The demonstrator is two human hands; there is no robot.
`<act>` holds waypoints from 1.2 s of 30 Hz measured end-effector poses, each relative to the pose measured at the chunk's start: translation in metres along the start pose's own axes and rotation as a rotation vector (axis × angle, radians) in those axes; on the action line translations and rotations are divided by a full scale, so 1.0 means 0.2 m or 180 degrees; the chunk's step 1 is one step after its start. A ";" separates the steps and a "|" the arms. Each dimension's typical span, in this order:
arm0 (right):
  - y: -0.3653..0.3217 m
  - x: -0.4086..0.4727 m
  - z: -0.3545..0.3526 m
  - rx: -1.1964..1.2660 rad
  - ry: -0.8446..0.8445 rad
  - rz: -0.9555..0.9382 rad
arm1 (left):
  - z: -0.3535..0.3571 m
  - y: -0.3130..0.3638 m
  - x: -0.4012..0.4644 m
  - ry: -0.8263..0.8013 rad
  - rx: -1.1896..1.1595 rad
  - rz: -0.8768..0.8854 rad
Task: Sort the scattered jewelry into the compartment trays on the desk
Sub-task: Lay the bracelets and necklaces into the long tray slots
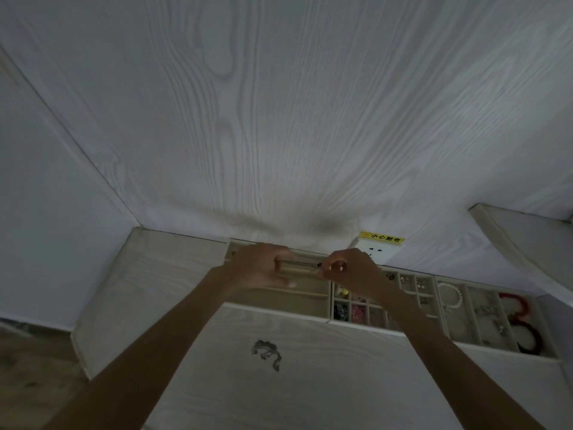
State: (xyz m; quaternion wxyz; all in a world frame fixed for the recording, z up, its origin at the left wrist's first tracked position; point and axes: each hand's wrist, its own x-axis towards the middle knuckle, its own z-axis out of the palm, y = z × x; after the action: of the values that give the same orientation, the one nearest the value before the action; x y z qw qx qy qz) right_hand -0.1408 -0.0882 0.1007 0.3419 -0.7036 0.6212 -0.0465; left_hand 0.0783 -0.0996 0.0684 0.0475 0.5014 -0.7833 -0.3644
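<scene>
— While both arms are reaching out over the desk (294,383), what are the hands doing?

— They are holding a thin silver chain (300,263) stretched between them. The left hand (262,268) is pinching one end with curled fingers, and the right hand (352,270) is pinching the other end, so neither one is hanging loose.

— Where is that chain sitting relative to the long-slot tray (279,290)?

— It is hanging just above that tray's far slots, not lying in one as far as I can tell.

— And the rest of the jewelry?

— A tangled silver necklace (267,353) is lying on the desk in front of the long-slot tray, well apart from it. Right of that tray, a small-cell tray (359,311) is holding small dark and pink pieces. Further right, a pearl bracelet (451,294) and red bracelets (521,305) are resting in another tray (483,321). Behind the trays, a wall socket (376,251) with a yellow label is showing.
</scene>
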 end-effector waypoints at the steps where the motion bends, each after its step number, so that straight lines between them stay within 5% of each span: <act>1: -0.03 0.01 0.00 0.0065 0.0001 -0.0079 | 0.02 0.04 0.03 -0.0091 -0.0036 0.0140; 20: 0.01 -0.10 -0.15 0.0963 0.0480 0.0084 | -0.10 -0.14 0.00 0.0266 -0.0041 0.0015; 36: 0.18 0.07 0.24 -0.0141 0.0169 0.0539 | -0.05 -0.33 -0.11 0.0438 0.1473 -0.0642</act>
State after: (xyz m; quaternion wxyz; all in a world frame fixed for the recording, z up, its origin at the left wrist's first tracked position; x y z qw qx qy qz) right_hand -0.1438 -0.0811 0.0403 0.3124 -0.6544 0.6882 -0.0223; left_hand 0.1436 -0.1021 0.0408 -0.0519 0.5981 -0.7868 -0.1435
